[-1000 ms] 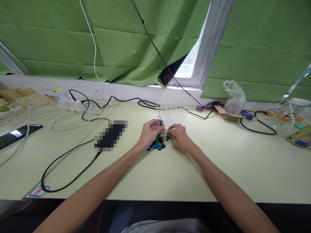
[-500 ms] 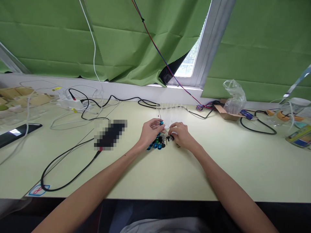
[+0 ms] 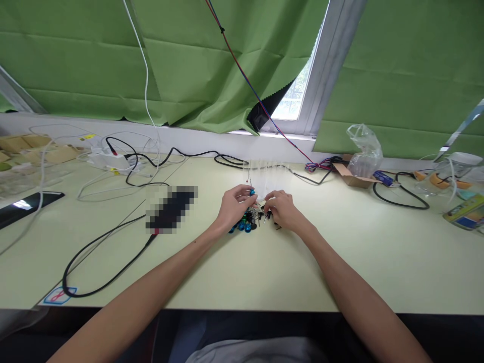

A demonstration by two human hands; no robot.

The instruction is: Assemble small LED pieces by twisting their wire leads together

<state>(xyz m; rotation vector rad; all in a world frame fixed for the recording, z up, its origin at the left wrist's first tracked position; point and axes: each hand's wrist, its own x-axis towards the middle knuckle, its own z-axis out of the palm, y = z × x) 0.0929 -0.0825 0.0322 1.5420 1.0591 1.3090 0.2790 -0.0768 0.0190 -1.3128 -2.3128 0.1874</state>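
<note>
Between the thumb and fingers of my left hand [image 3: 236,206] is a small round blue part [image 3: 252,192], with a thin wire rising from it. My right hand [image 3: 283,207] is closed at the right side of a pile of small parts [image 3: 247,225]. Its fingertips are bent down among black pieces with metal leads, and whatever they pinch is too small to make out. Glossy blue, black and green pieces make up the pile, which both hands partly cover. Just beyond my fingers stands a clear plastic holder [image 3: 264,179] with upright dividers.
A black cable [image 3: 94,292] loops across the left side of the table [image 3: 242,282], beside a blurred-out dark object [image 3: 170,209]. A phone [image 3: 30,207] lies at far left. At the back right are a cardboard box [image 3: 355,177] with a plastic bag [image 3: 365,151] and a clear jar [image 3: 440,184].
My right fingers have shifted very slightly at the pile. My left hand keeps its hold on the blue part in nearly the same spot.
</note>
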